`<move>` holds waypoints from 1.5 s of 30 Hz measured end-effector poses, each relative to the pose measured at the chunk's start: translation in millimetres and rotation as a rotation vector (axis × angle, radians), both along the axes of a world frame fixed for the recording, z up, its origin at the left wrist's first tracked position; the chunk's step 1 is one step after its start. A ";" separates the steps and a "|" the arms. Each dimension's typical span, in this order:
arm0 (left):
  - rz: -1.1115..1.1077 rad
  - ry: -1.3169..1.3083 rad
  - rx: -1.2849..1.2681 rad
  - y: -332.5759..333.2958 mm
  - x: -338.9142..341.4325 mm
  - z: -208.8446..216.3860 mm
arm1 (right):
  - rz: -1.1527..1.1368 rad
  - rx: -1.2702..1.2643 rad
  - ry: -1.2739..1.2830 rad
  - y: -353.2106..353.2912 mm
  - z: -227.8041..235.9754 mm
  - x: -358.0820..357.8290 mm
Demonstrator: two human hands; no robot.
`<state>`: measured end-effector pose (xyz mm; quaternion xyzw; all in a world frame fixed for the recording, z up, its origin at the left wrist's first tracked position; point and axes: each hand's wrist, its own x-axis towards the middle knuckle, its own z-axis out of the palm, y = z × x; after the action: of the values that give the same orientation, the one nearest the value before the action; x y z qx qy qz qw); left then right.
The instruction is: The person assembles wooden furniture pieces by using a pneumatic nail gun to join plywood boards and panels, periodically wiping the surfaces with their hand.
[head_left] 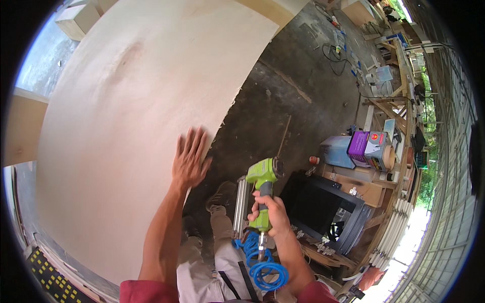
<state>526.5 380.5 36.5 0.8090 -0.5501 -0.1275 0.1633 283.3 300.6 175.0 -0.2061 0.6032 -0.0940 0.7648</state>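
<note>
A large pale sheet (111,166) with a ragged right edge fills the left of the view. My left hand (190,160) lies on it near that edge, fingers stretched out and holding nothing. To the right of the sheet, my right hand (273,209) grips a green pneumatic nail gun (261,172) by its handle. The gun's silver magazine (241,207) hangs on its left side. A blue coiled air hose (268,275) joins the bottom of the handle. The nail gun is held apart from the sheet, above the dark floor.
On the right, a wooden workbench frame (401,76) holds tools and containers. A purple and white box (371,149) stands near a dark flat-screen panel (323,204). Cables (336,55) lie on the concrete floor at the far right. Wooden boxes (78,21) stand beyond the sheet.
</note>
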 end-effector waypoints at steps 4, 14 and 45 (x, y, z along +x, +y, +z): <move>-0.014 0.088 0.245 134.4 -27.9 19.4 | 0.022 -0.066 -0.075 1.3 3.2 22.6; -0.006 0.121 0.235 158.4 -28.7 17.4 | 0.108 -0.167 -0.187 -82.7 -4.7 126.7; 0.013 0.172 0.183 153.3 -28.5 25.2 | 0.259 -0.205 -0.113 -87.0 -2.8 185.2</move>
<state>498.1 533.7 61.7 0.8100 -0.5151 -0.2448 0.1362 468.5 213.6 172.2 -0.3532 0.5150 -0.0670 0.7782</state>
